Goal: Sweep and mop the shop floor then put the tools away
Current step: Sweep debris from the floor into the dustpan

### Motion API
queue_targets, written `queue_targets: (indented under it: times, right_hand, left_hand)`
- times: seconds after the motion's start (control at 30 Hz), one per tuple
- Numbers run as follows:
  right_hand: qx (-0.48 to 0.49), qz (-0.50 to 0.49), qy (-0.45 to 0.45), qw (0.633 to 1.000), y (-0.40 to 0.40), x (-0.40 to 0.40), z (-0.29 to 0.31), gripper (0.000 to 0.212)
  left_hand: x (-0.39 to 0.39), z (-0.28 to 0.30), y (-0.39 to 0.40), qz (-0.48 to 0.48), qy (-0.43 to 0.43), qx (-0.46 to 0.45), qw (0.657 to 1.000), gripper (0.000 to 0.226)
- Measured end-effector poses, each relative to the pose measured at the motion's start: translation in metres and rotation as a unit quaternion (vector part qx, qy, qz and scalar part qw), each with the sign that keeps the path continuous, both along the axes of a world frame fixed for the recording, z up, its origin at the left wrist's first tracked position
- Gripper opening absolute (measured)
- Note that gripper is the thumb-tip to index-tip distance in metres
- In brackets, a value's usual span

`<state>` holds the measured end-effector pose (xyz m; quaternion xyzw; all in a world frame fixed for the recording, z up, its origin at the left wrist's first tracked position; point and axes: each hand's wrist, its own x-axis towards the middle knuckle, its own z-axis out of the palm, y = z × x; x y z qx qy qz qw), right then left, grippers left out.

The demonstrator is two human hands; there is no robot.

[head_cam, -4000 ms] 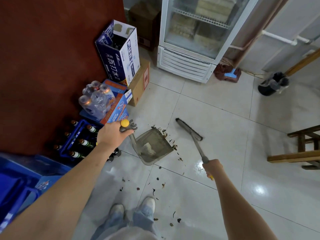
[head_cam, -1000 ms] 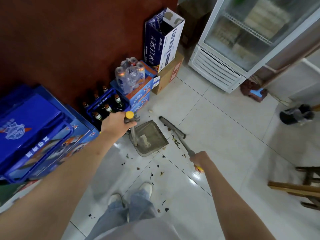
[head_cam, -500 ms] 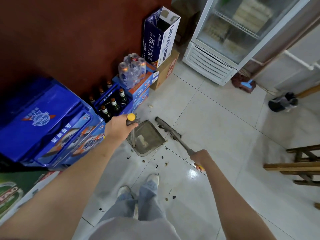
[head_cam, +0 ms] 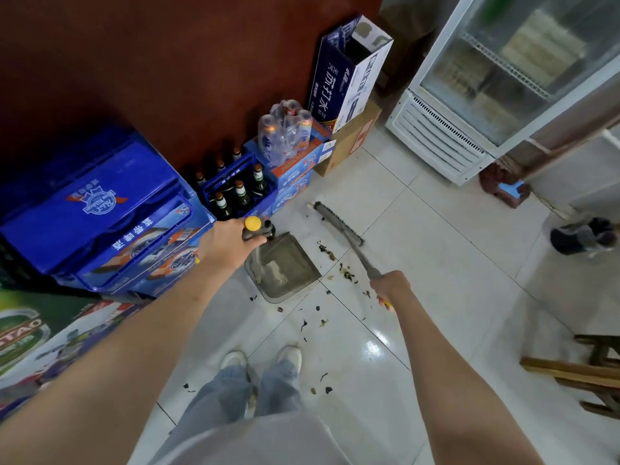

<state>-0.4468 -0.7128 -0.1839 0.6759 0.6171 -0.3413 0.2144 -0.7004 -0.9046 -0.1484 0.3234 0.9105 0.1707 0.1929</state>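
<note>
Left hand: the left hand (head_cam: 225, 247) is clenched round the yellow-capped upright handle of the grey metal dustpan (head_cam: 284, 266), probably so the pan can be steadied without bending down.
Dustpan: it sits on the floor with its open mouth turned toward the debris; a pale heap already lies inside, so some sweeping looks done.
Right hand: the right hand (head_cam: 391, 285) is grasping the long grey broom (head_cam: 339, 224) near the top of its shaft, a yellow tip showing below the fist.
Broom head: it lies beyond the dark leafy scraps (head_cam: 345, 272), away from the person, which places it to draw them back toward the pan, as I judge it.
Debris: scraps lie just beside the pan's lip and more are scattered nearer the white shoes (head_cam: 261, 359), so the sweeping is unfinished and mopping looks some way off.
Floor: glossy pale square tiles (head_cam: 453, 283) with thin dark joints, bright with reflected light; small bits should slide easily on it.
Left wall: a dark red wall (head_cam: 151, 62) backs stacked blue beer cartons (head_cam: 110, 223), a blue crate of brown bottles (head_cam: 235, 193), a shrink-wrapped pack of clear bottles (head_cam: 285, 132) and a tall open blue and white box (head_cam: 349, 68).
Far side: a white glass-door fridge (head_cam: 476, 95) stands in the corner.
Right edge: part of a wooden stool (head_cam: 583, 374) shows.
</note>
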Motion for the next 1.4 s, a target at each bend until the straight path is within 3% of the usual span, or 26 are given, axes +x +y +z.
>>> queue_targets:
  times: [0.57,0.7,0.8,0.97,1.1,1.23,1.4]
  right_hand:
    - [-0.015,0.054,0.001,0.998,0.097,-0.057,-0.026,0.019]
    - [-0.010,0.124,-0.027,0.992,0.099,-0.060,-0.021,0.026]
    - [-0.015,0.169,-0.046,0.984,0.094,-0.053,-0.023,0.028]
    - [-0.007,0.149,-0.049,0.988,0.066,-0.019,-0.033,0.007]
    - [-0.019,0.131,-0.064,0.989,0.030,0.020,-0.046,0.021]
    - [-0.031,0.085,-0.062,0.994,-0.009,0.052,-0.042,0.011]
    - [-0.027,0.053,-0.058,0.997,-0.050,0.077,-0.033,0.024]
  left_hand:
    - [-0.011,0.004,0.024,0.013,0.061,-0.078,0.995,0.040]
    - [-0.011,0.006,0.022,0.008,0.063,-0.094,0.994,0.041]
    - [-0.012,0.007,0.021,0.008,0.066,-0.099,0.993,0.040]
    - [-0.011,0.004,0.018,0.004,0.065,-0.078,0.995,0.039]
    - [-0.012,0.001,0.010,0.001,0.051,-0.058,0.997,0.037]
    - [-0.012,0.006,0.006,0.000,0.040,-0.056,0.998,0.034]
    - [-0.010,0.005,0.006,-0.006,0.018,-0.034,0.999,0.033]
